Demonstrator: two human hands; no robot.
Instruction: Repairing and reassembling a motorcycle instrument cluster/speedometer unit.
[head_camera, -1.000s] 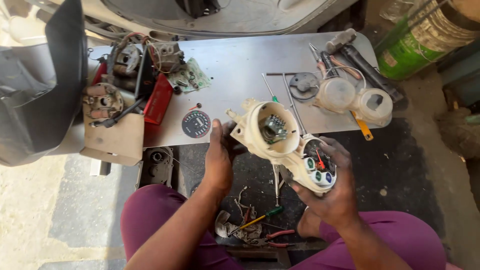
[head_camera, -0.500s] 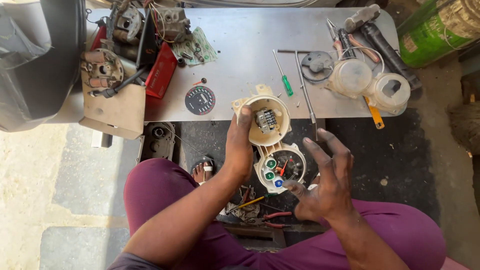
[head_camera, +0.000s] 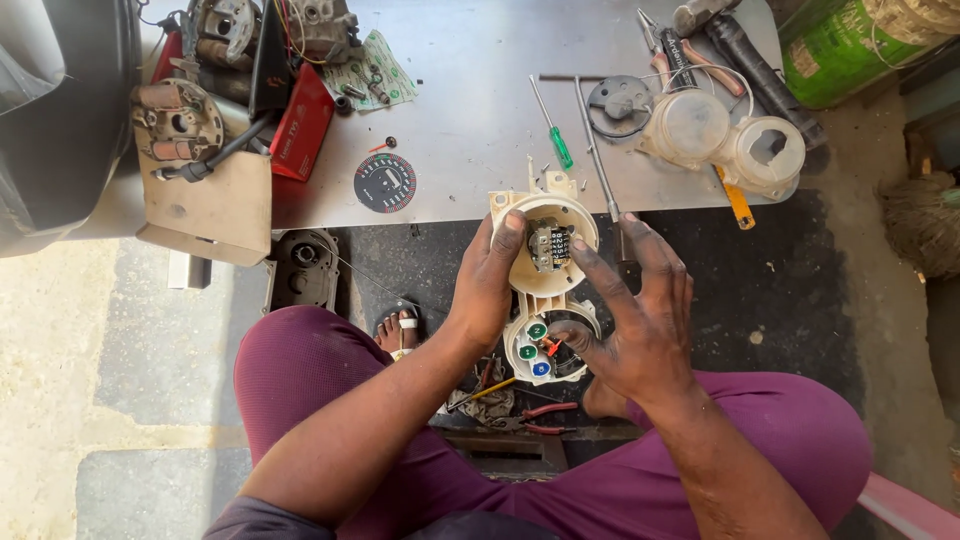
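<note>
The instrument housing (head_camera: 545, 290) is cream, with 2 green dots, 1 blue dot and an orange-red needle. The dial face (head_camera: 385, 182) is black with white marks. The screwdriver (head_camera: 552, 124) has a green handle. The box (head_camera: 300, 124) is red, the trousers (head_camera: 760, 450) maroon, the bench top (head_camera: 470, 110) grey.

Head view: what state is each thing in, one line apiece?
Cream gauge housing: opened, inner mechanism exposed, held upright.
Left hand: gripping the housing's left side.
Right hand: fingers spread against the housing's right side.
Black dial face: detached, flat on the grey table.
Green-handled screwdriver: lying unused.
</note>
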